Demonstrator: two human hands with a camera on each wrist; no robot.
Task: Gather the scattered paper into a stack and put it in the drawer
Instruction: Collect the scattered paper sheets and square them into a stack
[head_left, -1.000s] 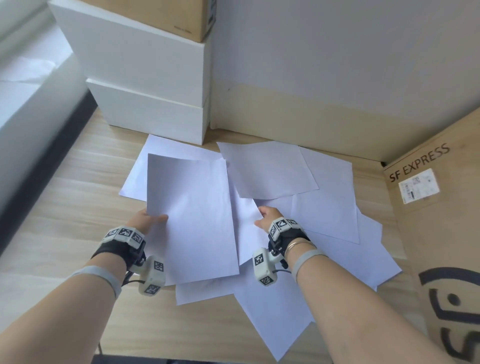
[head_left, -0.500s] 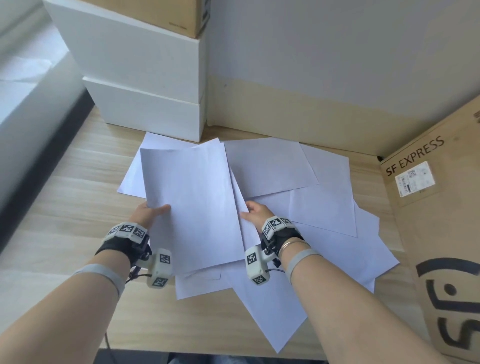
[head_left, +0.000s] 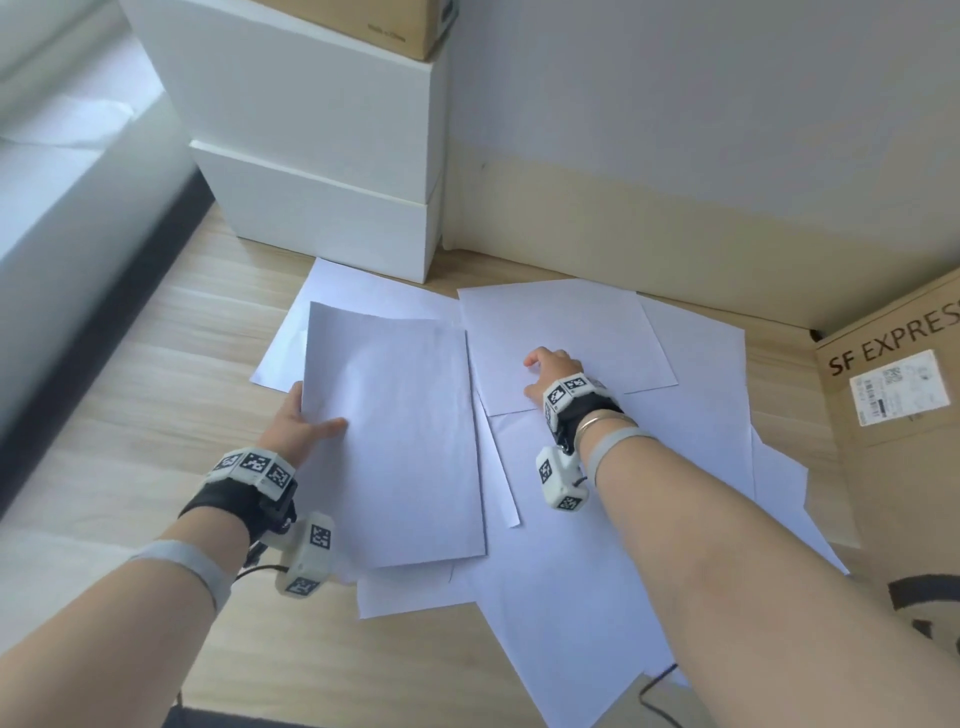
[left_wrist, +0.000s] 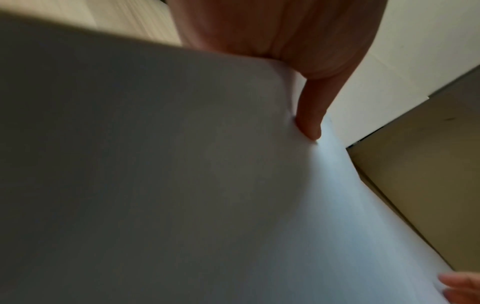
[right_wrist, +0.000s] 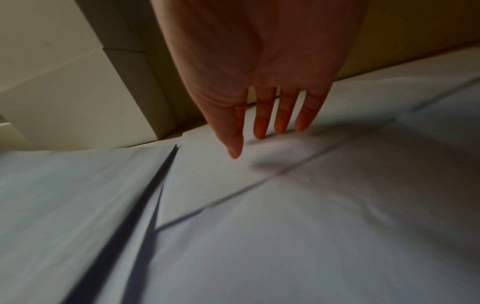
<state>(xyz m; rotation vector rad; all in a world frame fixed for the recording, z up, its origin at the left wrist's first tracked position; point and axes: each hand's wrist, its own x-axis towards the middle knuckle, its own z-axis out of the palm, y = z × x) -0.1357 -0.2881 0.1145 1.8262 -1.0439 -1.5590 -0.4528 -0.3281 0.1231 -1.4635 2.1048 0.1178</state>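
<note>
Seen from above: white sheets of paper (head_left: 649, 467) scattered and overlapping across a pale wooden desk (head_left: 156, 395). On the left side of the pile, a held sheet (head_left: 395, 441) lifted at its left edge, pinched by the left hand (head_left: 296, 421), thumb on top, fingers hidden beneath. In the left wrist view, that thumb (left_wrist: 309, 115) pressed onto the sheet's surface, the paper bowed slightly around it. Right of that, the right hand (head_left: 545, 371) stretched forward over another sheet (head_left: 561, 343) toward the back of the desk. In the right wrist view, its fingers (right_wrist: 262, 115) straight and slightly spread, tips at or just above the paper; contact not certain because of blur. More sheets fanned out under the right forearm and toward the near edge of the desk. Behind the pile on the left, stacked white boxes (head_left: 322, 156) with a brown carton (head_left: 384, 21) on top. On the right, a large cardboard box (head_left: 898, 441) printed "SF EXPRESS", touching the paper's edge. No drawer in view.
</note>
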